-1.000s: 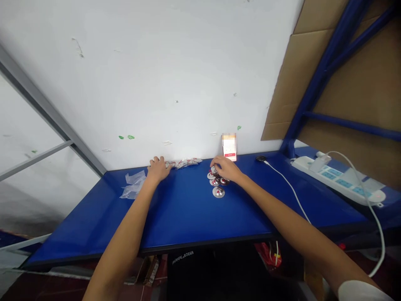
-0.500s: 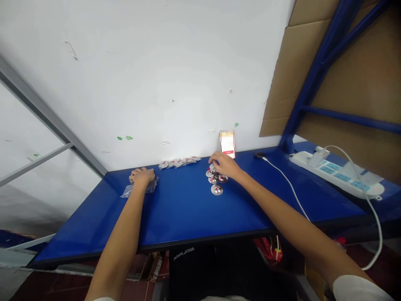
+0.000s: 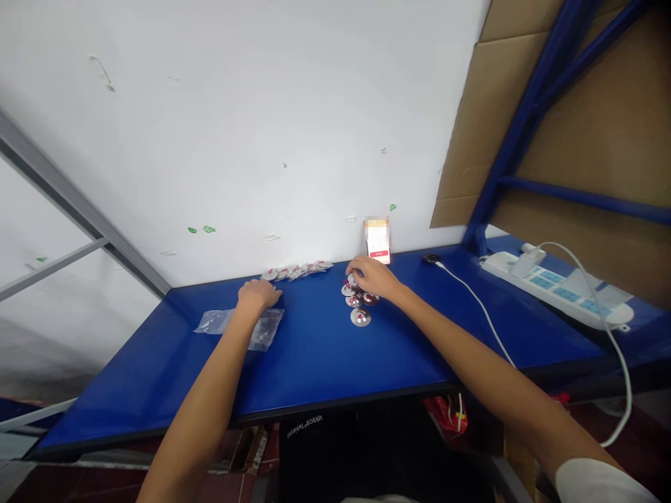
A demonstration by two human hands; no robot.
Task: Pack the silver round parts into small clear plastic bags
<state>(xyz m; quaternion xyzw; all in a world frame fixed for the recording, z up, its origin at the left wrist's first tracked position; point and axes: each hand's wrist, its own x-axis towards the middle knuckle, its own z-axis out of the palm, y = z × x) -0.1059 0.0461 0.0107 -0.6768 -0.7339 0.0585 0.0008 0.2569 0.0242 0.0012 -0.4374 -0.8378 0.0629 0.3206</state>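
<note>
My right hand (image 3: 373, 276) is at the far side of a small pile of round, domed metal discs with red parts, which look like finger cymbals (image 3: 355, 300). Its fingers are curled down on the topmost one, the grip partly hidden. One cymbal (image 3: 361, 317) lies apart at the near side of the pile. On the left, my left hand (image 3: 258, 293) is palm down over the table with its thumb out to the right; its other fingertips are hidden. Clear plastic bags (image 3: 268, 330) lie flat just below it and under the wrist.
A row of bagged cymbals (image 3: 298, 270) lies along the white wall. A lit phone (image 3: 378, 241) leans there. To the right are a black plug-like piece (image 3: 431, 258) on a white cable and a power strip (image 3: 558, 288). The blue table (image 3: 319, 363) has a dark front edge.
My left hand has moved right, and the plastic bags beneath it now lie more spread out, reaching further right. My right hand stays at the pile. The view has shifted slightly.
</note>
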